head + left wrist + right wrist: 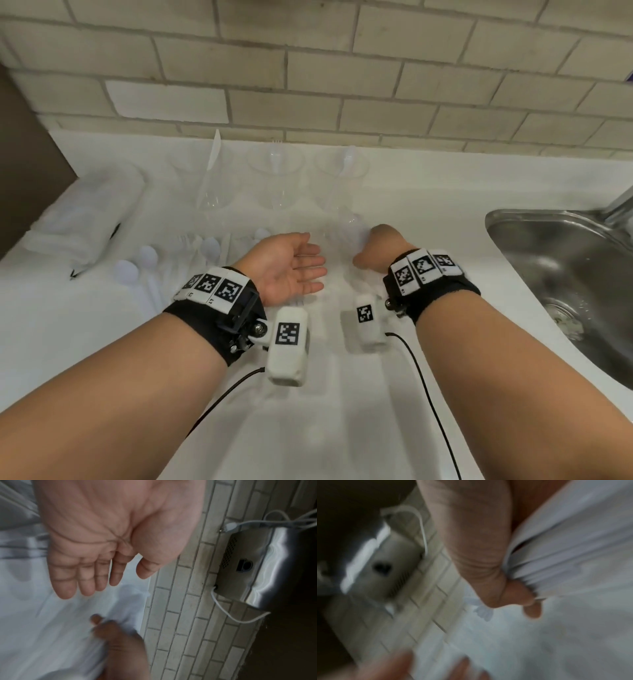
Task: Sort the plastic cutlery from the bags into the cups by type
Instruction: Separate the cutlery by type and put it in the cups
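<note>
Three clear cups stand in a row at the back of the white counter: the left cup (200, 178) holds a knife (212, 161), the middle cup (275, 178) a fork, the right cup (340, 174) a spoon. Loose white cutlery (178, 260) lies spread on the counter left of my hands. My left hand (301, 270) (96, 555) is flat and empty, palm turned toward the right hand. My right hand (380, 248) (488, 574) grips the bunched edge of a clear plastic bag (329, 236) (565, 555) between the two hands. What the bag holds is blurred.
Another bag of white cutlery (92, 212) lies at the far left of the counter. A steel sink (561, 274) with a tap (620, 202) is set in on the right. A brick wall backs the counter, and a metal box (257, 568) with a white cable hangs on it.
</note>
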